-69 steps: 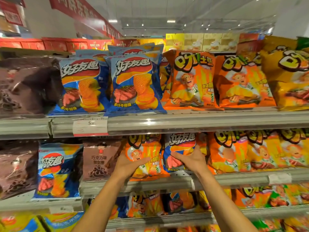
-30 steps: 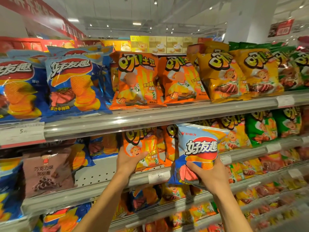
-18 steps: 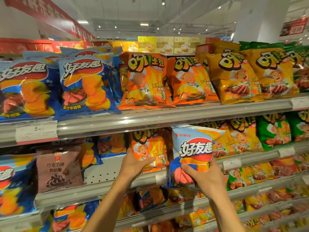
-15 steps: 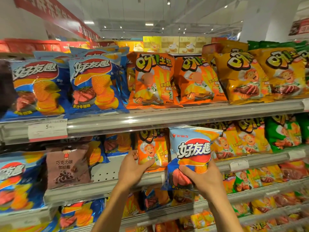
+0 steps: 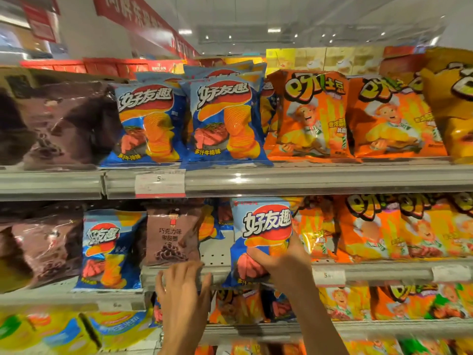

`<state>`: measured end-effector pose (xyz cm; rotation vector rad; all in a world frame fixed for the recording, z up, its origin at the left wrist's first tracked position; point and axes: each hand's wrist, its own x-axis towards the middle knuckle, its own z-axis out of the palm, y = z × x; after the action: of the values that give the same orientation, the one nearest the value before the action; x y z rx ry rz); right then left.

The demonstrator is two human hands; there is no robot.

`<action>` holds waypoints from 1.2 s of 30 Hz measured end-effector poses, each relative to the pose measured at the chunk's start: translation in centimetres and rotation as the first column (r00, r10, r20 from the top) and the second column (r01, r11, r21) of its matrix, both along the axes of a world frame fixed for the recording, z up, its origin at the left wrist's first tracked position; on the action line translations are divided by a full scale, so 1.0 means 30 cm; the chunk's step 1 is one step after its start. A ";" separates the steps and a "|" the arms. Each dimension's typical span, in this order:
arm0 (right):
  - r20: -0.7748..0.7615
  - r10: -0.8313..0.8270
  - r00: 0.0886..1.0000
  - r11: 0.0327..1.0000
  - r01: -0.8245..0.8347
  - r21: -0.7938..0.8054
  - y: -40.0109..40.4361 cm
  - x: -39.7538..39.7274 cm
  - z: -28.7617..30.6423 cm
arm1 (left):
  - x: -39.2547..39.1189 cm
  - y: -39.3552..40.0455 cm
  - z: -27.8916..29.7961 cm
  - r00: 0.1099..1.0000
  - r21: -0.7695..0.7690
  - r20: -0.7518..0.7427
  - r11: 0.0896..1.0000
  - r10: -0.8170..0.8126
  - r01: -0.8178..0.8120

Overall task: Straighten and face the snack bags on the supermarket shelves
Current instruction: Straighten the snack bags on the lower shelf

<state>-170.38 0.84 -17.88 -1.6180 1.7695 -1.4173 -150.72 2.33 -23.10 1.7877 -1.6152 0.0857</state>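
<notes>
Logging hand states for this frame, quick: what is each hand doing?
Left hand: open, fingers resting on the shelf edge.
Right hand: gripping the blue chip bag.

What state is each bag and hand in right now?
Blue ridged-chip bag: upright, facing out, held at the middle shelf edge.
Right hand: grips that bag's lower part.
Left hand: open, fingers on the grey metal shelf rail.
Brown chocolate-ring bag: upright, untouched.
Top-shelf blue bags: upright, faced.
</notes>
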 end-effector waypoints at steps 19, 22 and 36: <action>0.254 0.068 0.965 0.967 -0.127 0.221 -0.248 0.188 0.012 | 0.016 -0.021 -0.026 0.994 -0.060 0.060 0.993 -0.096 0.099; 0.260 0.088 0.962 0.969 -0.143 0.202 -0.257 0.181 0.008 | 0.022 -0.026 -0.039 0.992 -0.084 0.084 0.991 -0.095 0.102; 0.247 0.087 0.965 0.953 -0.153 0.262 -0.252 0.147 -0.021 | -0.007 -0.018 -0.052 0.989 -0.107 0.128 0.991 -0.067 0.081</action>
<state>-165.98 -6.72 -18.51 -1.3298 1.6210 -1.1858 -150.93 1.78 -24.65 1.6630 -1.7277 0.2531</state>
